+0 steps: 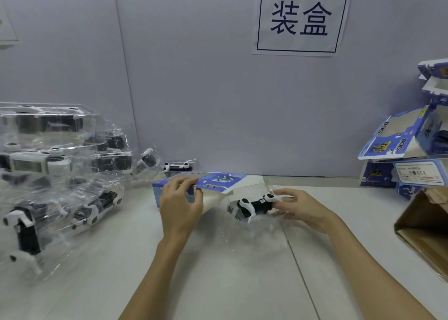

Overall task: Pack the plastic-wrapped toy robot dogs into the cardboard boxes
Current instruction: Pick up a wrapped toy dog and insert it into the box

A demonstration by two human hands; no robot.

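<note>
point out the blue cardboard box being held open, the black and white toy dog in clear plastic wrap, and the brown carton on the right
blue cardboard box (218,181), head view, on its printed top flap
black and white toy dog in clear plastic wrap (254,205), head view, on its black body
brown carton (421,225), head view, on its side wall

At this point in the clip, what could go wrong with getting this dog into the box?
The loose wrap trailing off the toy dog in the right hand may snag at the box mouth. The blue box, which the left hand grips by its flap only, may slide back or collapse when pushed.
</note>
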